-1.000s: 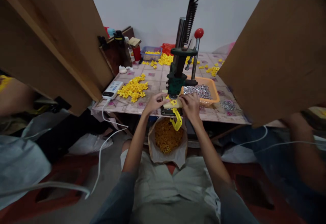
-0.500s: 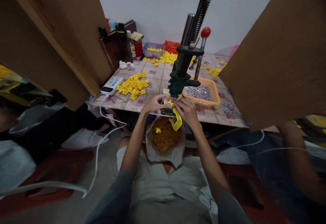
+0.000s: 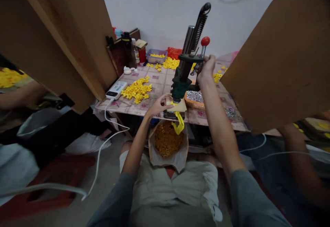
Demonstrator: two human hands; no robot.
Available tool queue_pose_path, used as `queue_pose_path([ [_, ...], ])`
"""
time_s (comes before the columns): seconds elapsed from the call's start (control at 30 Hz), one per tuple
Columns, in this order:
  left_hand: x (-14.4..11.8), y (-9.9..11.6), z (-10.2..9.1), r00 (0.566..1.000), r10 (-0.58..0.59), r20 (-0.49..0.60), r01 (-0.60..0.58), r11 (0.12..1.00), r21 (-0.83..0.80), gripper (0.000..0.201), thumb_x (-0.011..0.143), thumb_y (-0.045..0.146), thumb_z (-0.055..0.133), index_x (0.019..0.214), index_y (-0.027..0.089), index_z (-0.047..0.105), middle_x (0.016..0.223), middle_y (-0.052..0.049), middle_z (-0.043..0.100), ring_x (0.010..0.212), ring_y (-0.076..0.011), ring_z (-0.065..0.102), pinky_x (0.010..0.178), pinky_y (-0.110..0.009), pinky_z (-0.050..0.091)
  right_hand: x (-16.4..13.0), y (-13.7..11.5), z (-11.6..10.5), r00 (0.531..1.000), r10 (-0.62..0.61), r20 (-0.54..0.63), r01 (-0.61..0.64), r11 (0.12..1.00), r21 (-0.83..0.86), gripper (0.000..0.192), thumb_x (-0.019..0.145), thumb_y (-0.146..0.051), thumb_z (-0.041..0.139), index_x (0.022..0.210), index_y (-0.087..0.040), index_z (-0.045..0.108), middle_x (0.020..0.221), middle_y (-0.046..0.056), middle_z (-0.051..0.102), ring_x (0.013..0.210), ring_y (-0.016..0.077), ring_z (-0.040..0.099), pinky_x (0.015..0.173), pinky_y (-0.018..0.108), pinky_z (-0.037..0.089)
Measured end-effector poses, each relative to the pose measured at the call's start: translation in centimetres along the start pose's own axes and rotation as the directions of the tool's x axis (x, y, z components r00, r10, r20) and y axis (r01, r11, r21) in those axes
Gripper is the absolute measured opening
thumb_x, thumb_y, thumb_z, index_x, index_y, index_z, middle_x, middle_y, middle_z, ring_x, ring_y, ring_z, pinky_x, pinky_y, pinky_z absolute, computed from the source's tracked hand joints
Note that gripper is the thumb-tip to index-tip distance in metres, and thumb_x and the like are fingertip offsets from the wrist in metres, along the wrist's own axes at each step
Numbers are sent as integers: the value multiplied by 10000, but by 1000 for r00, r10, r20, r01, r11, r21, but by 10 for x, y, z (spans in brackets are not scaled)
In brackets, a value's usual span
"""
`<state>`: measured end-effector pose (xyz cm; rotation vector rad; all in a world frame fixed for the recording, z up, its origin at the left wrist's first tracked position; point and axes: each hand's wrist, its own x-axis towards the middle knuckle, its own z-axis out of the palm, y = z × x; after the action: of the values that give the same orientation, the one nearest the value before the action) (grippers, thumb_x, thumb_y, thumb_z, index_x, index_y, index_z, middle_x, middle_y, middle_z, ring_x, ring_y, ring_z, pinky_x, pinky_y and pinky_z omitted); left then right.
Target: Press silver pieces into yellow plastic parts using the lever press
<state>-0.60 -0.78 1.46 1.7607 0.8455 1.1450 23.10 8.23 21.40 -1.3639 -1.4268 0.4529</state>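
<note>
Head view: clock directions take the press as centre, with 12 o'clock at the wall. At 9 o'clock, far out, a co-worker's forearm shows beyond the left panel. Nearer at 9 o'clock, a white device lies on the table, its cable running down over the edge. Just beside it is a heap of yellow flowers. At 11 o'clock, near the wall, a blue basket contains more flowers.

Between 7 and 8 o'clock, the left hand reaches to the pale pad. Its thumb and index finger are parted at one flower, which lies on the pad under the press head; whether they grip it cannot be told. At 6 o'clock, a yellow hook projects from the pad's front, above an open sack of flowers.

At 5 o'clock, an orange tray contains silver parts. At 2 o'clock, the right hand is wrapped around the lever, below its red knob. At 4 o'clock, loose silver parts lie on the table. At 3 o'clock stands the right panel.
</note>
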Motion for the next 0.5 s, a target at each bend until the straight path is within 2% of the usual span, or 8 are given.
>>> queue_pose_path([
  [0.03, 0, 1, 0, 998, -4, -64, 7, 998, 55, 650, 889, 527, 827, 1420, 199, 643, 1276, -112, 739, 941, -196, 674, 873, -329, 562, 1, 0, 3, 995, 72, -64, -63, 990, 126, 1033, 1002, -825, -140, 1205, -168, 631, 889, 109, 641, 796, 215, 591, 720, 374, 485],
  [0.1, 2, 4, 1, 950, -17, -311, 95, 967, 237, 502, 980, 445, 718, 1414, 203, 653, 1340, -145, 714, 1155, -280, 670, 1033, -424, 550, -23, 2, 6, 985, 46, -164, -2, 966, 257, 981, 971, -867, -141, 1033, -227, 599, 713, 30, 507, 625, 180, 446, 628, 352, 416],
  [0.2, 5, 6, 5, 710, -14, -704, 428, 802, 417, 431, 1003, 321, 610, 1403, 171, 662, 1495, -236, 616, 1446, -445, 504, 1186, -623, 427, -90, 8, 3, 941, -133, -312, 223, 935, 276, 817, 994, -868, -50, 786, -281, 479, 603, -17, 286, 537, 188, 317, 572, 359, 369],
  [0.23, 6, 6, 7, 651, -12, -759, 515, 742, 430, 481, 983, 303, 616, 1440, 156, 640, 1555, -266, 564, 1485, -492, 452, 1197, -676, 389, -110, 10, 1, 924, -178, -337, 272, 928, 256, 788, 1003, -853, -32, 740, -286, 449, 592, -16, 250, 528, 196, 316, 572, 365, 378],
  [0.27, 7, 4, 10, 629, -16, -777, 566, 695, 443, 545, 962, 294, 632, 1485, 142, 608, 1601, -289, 518, 1500, -525, 423, 1198, -711, 363, -124, 12, -2, 916, -210, -343, 298, 927, 228, 777, 1011, -837, -26, 712, -288, 436, 585, -11, 241, 525, 204, 335, 576, 371, 393],
  [0.33, 7, 1, 14, 663, -31, -748, 589, 638, 496, 645, 932, 278, 651, 1550, 123, 551, 1645, -316, 465, 1491, -550, 418, 1194, -731, 347, -134, 15, -9, 919, -230, -320, 295, 940, 170, 779, 1028, -797, -33, 701, -288, 458, 580, 13, 305, 537, 224, 417, 594, 381, 434],
  [0.4, 7, -3, 16, 716, -31, -697, 563, 616, 551, 663, 934, 241, 621, 1579, 116, 526, 1636, -319, 471, 1472, -532, 445, 1196, -703, 362, -124, 22, -18, 939, -223, -262, 257, 961, 101, 771, 1066, -715, -9, 752, -279, 544, 638, 67, 487, 628, 253, 567, 665, 394, 509],
  [0.5, 7, -5, 16, 779, -5, -627, 491, 627, 604, 617, 943, 142, 537, 1559, 104, 546, 1546, -304, 547, 1449, -476, 479, 1214, -645, 382, -97, 45, -34, 981, -162, -108, 138, 970, -202, 735, 1113, -551, 87, 900, -214, 704, 921, 175, 748, 917, 298, 728, 897, 413, 570],
])
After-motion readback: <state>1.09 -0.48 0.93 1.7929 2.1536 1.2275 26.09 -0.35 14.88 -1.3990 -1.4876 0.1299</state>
